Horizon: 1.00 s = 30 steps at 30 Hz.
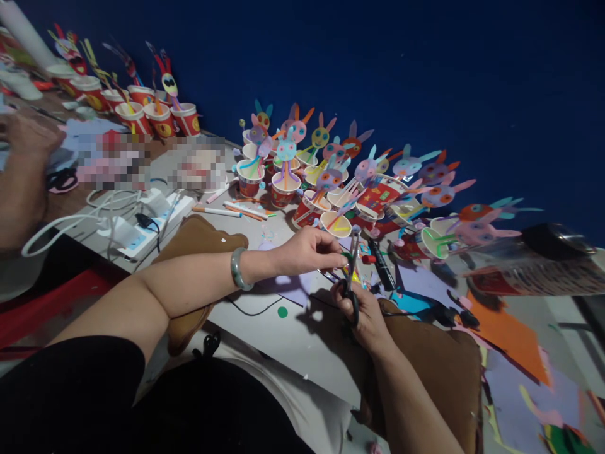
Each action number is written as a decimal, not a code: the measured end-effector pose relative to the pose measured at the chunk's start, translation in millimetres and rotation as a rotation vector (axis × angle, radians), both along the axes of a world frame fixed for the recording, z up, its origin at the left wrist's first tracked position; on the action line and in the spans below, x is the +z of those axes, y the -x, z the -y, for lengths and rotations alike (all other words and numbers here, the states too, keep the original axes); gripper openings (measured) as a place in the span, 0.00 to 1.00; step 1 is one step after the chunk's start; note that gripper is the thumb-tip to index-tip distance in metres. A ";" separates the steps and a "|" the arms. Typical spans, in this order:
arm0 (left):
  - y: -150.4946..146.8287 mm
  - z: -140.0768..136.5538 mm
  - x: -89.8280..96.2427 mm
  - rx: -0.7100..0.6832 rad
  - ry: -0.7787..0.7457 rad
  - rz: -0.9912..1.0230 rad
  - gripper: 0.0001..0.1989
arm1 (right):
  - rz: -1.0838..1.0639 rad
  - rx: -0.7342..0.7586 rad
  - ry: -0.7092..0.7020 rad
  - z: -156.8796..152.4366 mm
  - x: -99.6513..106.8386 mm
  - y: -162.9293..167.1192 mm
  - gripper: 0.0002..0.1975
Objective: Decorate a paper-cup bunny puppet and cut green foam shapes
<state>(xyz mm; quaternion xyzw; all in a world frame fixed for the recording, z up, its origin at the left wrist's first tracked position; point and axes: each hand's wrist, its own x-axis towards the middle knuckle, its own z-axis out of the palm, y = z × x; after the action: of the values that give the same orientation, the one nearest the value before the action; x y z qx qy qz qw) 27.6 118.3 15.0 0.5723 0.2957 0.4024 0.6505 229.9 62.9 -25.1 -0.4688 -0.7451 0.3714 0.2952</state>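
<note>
My right hand (363, 315) is closed around the handles of a pair of scissors (350, 287), whose blades point up and away from me. Close beside the blades, my left hand (309, 252) pinches a small piece of green paper (346, 259), mostly hidden by the fingertips and scissors. A green bangle circles my left wrist. On the table below lies a small green paper disc (282, 312). Purple paper (295, 291) is partly under my left hand, and a black marker (382, 268) lies just past my right hand.
Paper cups (286, 192) with rabbit-faced paper figures crowd the table's back. At left are a power strip (158, 230), pens (217, 211) and another person's arm (23, 176). Brown cushions (430, 366) flank me; orange paper (508, 337) and a plastic-wrapped cup stack (543, 271) are right.
</note>
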 end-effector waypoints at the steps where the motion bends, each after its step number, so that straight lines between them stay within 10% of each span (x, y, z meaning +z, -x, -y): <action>1: 0.0 0.1 -0.4 -0.002 -0.002 -0.005 0.13 | -0.002 0.003 0.000 0.0 0.4 0.2 0.32; 30: 0.9 0.8 6.4 0.041 0.016 0.003 0.07 | 0.016 0.004 -0.005 0.8 -0.1 -0.9 0.33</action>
<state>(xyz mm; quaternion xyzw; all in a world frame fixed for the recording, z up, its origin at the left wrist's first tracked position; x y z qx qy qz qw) 26.7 117.5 21.4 0.5604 0.3096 0.4141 0.6470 230.8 62.1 -25.2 -0.4698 -0.7491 0.3664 0.2896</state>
